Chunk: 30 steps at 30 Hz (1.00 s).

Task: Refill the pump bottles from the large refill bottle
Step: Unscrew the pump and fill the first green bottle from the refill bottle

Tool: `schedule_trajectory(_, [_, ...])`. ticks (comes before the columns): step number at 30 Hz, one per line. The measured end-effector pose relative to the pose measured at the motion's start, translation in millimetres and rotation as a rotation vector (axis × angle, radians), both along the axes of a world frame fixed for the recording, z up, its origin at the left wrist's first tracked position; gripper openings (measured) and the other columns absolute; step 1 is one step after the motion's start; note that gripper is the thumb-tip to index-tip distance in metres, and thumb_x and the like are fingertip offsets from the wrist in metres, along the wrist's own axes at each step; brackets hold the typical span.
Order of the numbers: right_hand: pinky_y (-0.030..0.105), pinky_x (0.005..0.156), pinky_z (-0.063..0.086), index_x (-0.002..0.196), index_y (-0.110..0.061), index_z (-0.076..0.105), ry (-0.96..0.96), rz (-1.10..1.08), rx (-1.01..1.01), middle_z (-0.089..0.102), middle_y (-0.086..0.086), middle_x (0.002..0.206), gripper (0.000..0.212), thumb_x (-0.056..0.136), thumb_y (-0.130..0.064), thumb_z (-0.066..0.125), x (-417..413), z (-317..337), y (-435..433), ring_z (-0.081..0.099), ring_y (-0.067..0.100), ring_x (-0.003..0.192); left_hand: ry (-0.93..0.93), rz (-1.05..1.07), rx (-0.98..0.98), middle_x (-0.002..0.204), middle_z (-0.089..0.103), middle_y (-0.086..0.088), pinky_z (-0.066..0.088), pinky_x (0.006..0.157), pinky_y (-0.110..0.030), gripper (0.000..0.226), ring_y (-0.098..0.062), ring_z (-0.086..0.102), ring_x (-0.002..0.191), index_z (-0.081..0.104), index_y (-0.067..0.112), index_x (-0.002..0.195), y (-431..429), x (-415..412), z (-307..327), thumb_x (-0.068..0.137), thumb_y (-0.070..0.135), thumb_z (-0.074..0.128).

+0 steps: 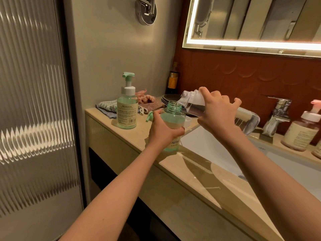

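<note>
Green pump bottle (172,117) gripped by my left hand (163,133), counter (135,136) front edge, right hand (218,115) clasping tilted refill bottle (192,101) above

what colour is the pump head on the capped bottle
Mint green pump head on a white collar, in the head view.

The open bottle (172,117) is translucent green plastic; the refill bottle (250,120) at its 2 o'clock is clear plastic. The tap (278,112) is shiny metal, the counter (199,173) smooth and glossy.
</note>
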State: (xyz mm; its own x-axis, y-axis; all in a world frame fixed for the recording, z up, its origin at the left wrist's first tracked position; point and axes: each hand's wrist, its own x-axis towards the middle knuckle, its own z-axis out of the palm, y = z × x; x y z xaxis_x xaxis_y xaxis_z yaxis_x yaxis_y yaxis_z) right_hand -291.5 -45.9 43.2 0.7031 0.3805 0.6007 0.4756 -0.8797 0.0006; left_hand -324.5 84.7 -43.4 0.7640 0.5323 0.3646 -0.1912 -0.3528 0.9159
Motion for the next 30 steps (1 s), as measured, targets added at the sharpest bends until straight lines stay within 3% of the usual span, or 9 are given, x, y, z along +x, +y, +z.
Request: schedule_trajectory(30, [0.057, 0.104, 0.020, 0.138, -0.028, 0.028, 0.000, -0.017, -0.014, 0.050, 0.009, 0.119, 0.070, 0.080, -0.017, 0.065, -3.5, 1.2, 1.3, 0.046, 0.032, 0.113, -0.009, 0.008, -0.001, 0.122, 0.048, -0.003, 0.043, 0.083, -0.026, 0.081, -0.016, 0.047, 0.109, 0.027, 0.022, 0.127, 0.4, 1.8, -2.0, 0.066, 0.020, 0.080])
